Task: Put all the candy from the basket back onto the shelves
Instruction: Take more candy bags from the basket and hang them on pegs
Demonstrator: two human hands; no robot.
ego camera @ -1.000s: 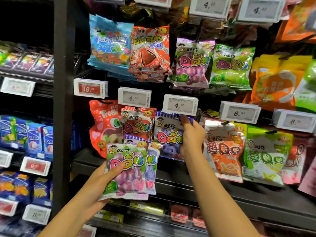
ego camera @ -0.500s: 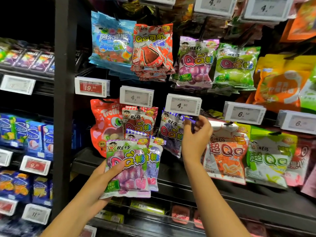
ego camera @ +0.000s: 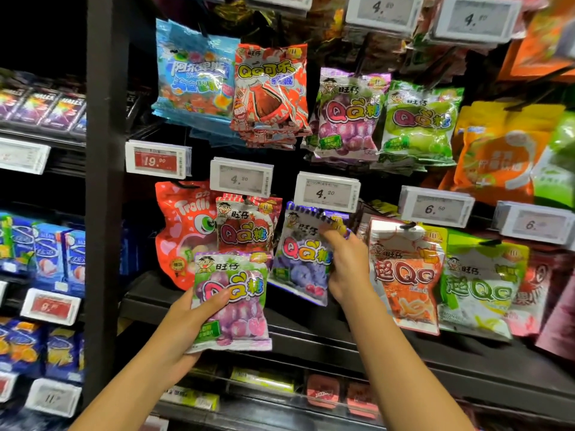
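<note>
A purple grape candy bag [ego camera: 231,301] marked "QQ" is held in the left hand [ego camera: 189,318], low and in front of the shelf, with the thumb pressed across its front. Half a second ago more bags were seen stacked behind it; now only this one shows. A little farther in, the top corner of a blue "QQ" bag [ego camera: 303,259] is pinched by the curled fingers of the right hand [ego camera: 347,264], which has dropped lower. That bag hangs under a tag [ego camera: 326,192] reading "4.20". A red "Trolli" bag [ego camera: 183,231] hangs at the left.
</note>
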